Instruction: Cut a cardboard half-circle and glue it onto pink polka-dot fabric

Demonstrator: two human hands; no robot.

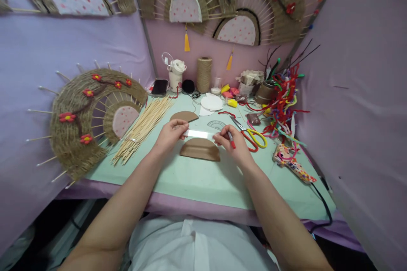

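Observation:
A clear ruler (pixel 199 134) stretches between my two hands, above the table. My left hand (pixel 173 134) pinches its left end. At the other end, my right hand (pixel 232 142) grips the ruler with its fingertips and also has a red-capped pen (pixel 231 140) tucked between its fingers. Just below the ruler lies a brown cardboard half-circle (pixel 199 150), flat edge toward me. Behind my left hand is a second cardboard half-circle (pixel 184 116), partly covered by the fingers. A clear protractor (pixel 216 125) rests flat beyond the ruler.
Scissors (pixel 251 133) with red and yellow handles lie right of my right hand. A bundle of thin sticks (pixel 144 129) and a twine-wrapped fan (pixel 85 123) are at left. A patterned glue gun (pixel 294 164), its cord trailing, sits at right. Twine spool (pixel 204 75) and pipe cleaners (pixel 284 91) stand behind.

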